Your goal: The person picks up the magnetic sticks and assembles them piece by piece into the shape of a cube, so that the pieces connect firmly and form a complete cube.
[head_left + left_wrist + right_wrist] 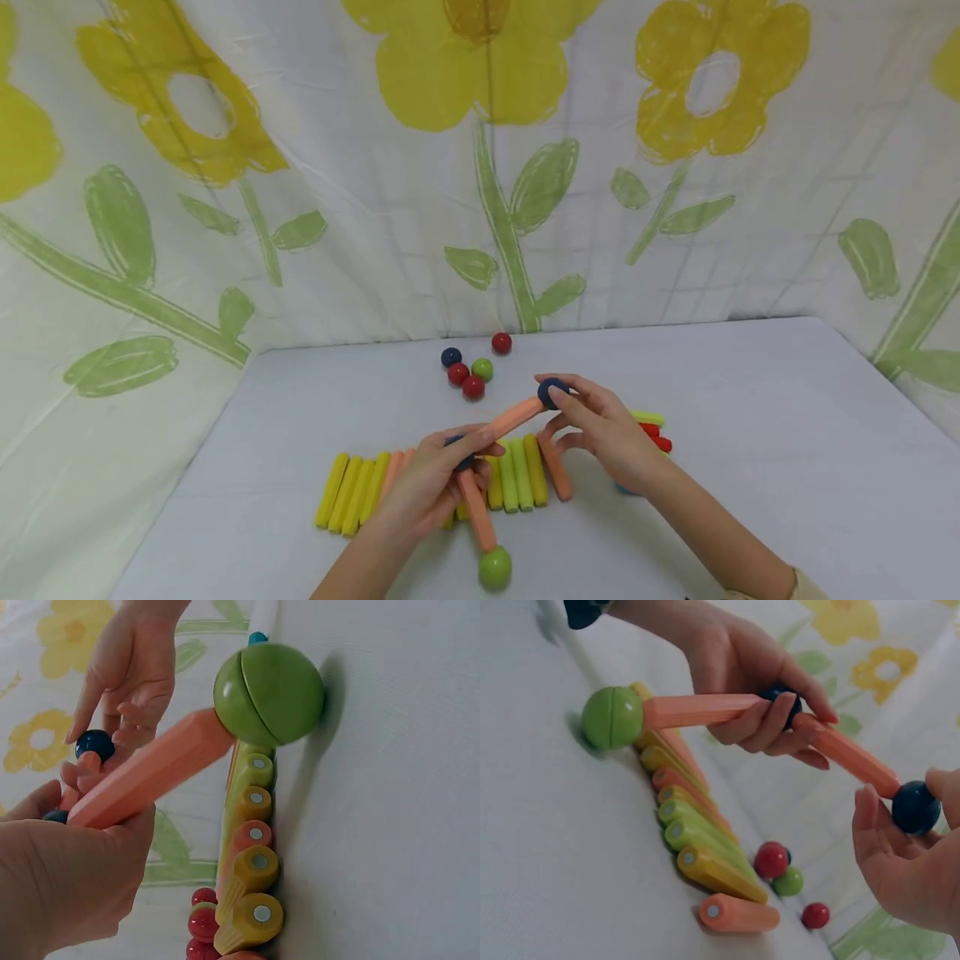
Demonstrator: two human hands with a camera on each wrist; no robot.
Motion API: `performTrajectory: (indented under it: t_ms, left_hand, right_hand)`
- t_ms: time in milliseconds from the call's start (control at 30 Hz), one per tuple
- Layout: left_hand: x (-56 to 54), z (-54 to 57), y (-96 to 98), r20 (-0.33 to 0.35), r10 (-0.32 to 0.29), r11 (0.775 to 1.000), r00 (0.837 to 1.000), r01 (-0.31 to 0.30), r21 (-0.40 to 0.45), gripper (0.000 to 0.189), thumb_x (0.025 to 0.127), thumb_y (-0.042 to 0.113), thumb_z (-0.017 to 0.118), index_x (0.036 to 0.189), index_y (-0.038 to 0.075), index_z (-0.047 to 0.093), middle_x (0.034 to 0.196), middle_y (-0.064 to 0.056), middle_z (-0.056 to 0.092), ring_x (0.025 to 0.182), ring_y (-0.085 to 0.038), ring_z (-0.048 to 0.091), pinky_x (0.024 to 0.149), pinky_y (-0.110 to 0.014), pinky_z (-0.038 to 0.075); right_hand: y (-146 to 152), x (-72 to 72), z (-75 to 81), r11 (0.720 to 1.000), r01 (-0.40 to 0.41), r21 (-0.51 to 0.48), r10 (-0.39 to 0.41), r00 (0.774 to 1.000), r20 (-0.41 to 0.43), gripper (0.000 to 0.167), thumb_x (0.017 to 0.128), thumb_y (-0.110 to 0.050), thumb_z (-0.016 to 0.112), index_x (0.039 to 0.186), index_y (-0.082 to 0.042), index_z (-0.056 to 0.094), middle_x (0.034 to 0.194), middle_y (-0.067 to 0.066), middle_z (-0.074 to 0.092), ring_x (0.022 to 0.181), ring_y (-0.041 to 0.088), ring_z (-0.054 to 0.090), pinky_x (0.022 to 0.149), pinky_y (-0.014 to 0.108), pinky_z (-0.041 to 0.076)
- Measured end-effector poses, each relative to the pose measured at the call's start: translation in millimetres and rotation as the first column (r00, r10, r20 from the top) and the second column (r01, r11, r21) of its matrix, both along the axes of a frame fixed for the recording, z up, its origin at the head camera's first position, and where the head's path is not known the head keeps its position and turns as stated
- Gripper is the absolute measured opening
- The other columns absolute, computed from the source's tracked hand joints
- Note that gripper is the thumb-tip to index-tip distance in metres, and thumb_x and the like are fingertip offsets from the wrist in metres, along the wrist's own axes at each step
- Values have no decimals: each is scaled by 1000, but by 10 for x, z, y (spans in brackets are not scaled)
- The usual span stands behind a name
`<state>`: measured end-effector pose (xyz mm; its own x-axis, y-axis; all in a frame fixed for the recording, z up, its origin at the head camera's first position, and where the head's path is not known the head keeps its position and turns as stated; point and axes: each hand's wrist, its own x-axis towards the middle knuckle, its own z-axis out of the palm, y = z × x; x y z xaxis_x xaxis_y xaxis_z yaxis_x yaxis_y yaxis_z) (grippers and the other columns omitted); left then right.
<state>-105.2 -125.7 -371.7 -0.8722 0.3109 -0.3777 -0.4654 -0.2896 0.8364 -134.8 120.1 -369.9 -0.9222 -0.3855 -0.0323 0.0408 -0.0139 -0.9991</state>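
My left hand [431,483] grips a dark blue ball [784,701] where two orange magnetic rods meet. One orange rod [477,510] slants down toward me and ends in a green ball [495,568]. The other orange rod [516,417] runs up and to the right, to a second dark blue ball [553,393]. That second ball is pinched between the thumb and fingers of my right hand [603,433]. The joined piece is held above a row of loose rods. In the left wrist view, the green ball [270,694] shows a seam round it.
Yellow rods [348,496], light green rods [517,475] and a loose orange rod [555,468] lie in a row under the hands. Several balls, such as a red ball [473,387], sit at the back. Red rods [654,435] are partly hidden behind the right hand.
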Motion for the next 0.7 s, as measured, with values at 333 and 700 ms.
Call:
performTrajectory:
  t_ms: [333, 700]
  left_hand:
    - [-32, -59, -84, 4, -190, 982, 982, 190, -18, 38, 111, 24, 54, 134, -6, 63, 88, -1, 69, 73, -10, 58, 72, -19, 55]
    - [-96, -149, -134, -28, -17, 997, 999, 15, -75, 36, 110, 30, 58, 132, 0, 60, 91, 0, 63, 83, -12, 54, 76, -21, 50]
  right_hand:
    - [44, -67, -71, 995, -78, 56, 78, 997, 2, 54, 112, -32, 53, 155, 0, 46, 126, 13, 63, 102, 25, 65, 85, 29, 60]
    - [68, -64, -256, 754, 81, 652, 29, 987, -157, 22, 102, -23, 71, 113, -4, 67, 89, 4, 68, 74, 17, 60, 65, 30, 54]
